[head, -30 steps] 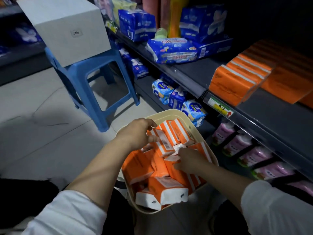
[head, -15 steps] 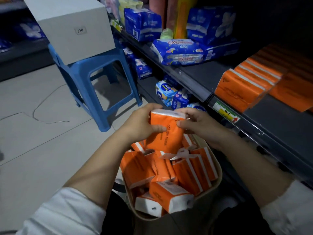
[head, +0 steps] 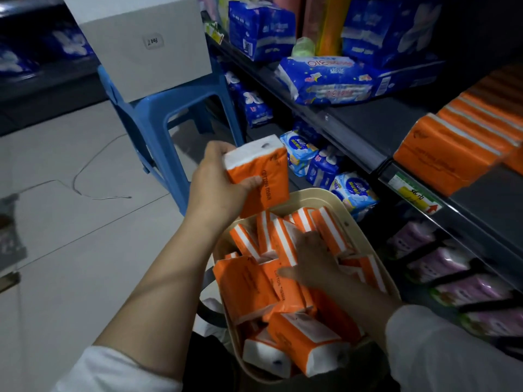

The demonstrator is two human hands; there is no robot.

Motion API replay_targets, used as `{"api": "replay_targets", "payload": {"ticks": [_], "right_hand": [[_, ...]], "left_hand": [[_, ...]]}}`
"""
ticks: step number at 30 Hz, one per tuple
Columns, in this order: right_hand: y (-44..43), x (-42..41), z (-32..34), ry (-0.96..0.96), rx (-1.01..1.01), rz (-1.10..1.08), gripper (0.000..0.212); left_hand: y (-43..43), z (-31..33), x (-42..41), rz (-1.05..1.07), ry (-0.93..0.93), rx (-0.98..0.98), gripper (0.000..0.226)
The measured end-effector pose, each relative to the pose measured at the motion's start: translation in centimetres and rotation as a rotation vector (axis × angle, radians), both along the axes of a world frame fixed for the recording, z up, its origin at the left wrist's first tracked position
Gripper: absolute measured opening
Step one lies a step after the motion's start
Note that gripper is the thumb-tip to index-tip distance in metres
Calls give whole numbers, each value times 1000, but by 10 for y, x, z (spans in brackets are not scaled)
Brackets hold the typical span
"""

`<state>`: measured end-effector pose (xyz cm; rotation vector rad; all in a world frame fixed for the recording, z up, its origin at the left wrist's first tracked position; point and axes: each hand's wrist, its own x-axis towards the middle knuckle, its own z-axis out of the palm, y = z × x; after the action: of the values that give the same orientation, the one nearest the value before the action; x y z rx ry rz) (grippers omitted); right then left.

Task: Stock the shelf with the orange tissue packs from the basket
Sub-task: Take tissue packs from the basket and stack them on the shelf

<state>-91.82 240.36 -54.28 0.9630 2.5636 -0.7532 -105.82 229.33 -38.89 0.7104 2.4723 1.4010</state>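
Observation:
A cream basket (head: 365, 239) in front of me holds several orange tissue packs (head: 249, 284) with white ends. My left hand (head: 215, 188) holds one orange tissue pack (head: 260, 176) upright above the basket's far rim. Down inside the basket, my right hand (head: 311, 258) rests with spread fingers on the packs, holding none that I can see. A row of orange tissue packs (head: 441, 154) stands on the dark shelf (head: 368, 123) at the right, behind a price tag (head: 416, 196).
A blue plastic stool (head: 158, 123) carrying a white box (head: 141, 43) stands on the tiled floor to the left of the shelf. Blue packs (head: 328, 77) lie further along the shelf. Pink packs (head: 452, 267) fill the lower shelf at right.
My right hand has let go of the lifted pack and dropped back into the basket. My left hand alone now holds that pack, slightly higher and further left.

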Motion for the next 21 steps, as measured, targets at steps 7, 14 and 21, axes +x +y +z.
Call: {"api": "replay_targets", "payload": {"ticks": [7,14,21], "right_hand": [[-6,15,-9,100,148,-9,70],[32,13,22,353,-410,-550,25],[42,35,102,560,-789,-561,29]], "left_hand": [[-1,-1,-1,5,-29,-4,46],[3,-3,3,36,-55,4,46],[6,-8,5,125,-113,25,44]]}}
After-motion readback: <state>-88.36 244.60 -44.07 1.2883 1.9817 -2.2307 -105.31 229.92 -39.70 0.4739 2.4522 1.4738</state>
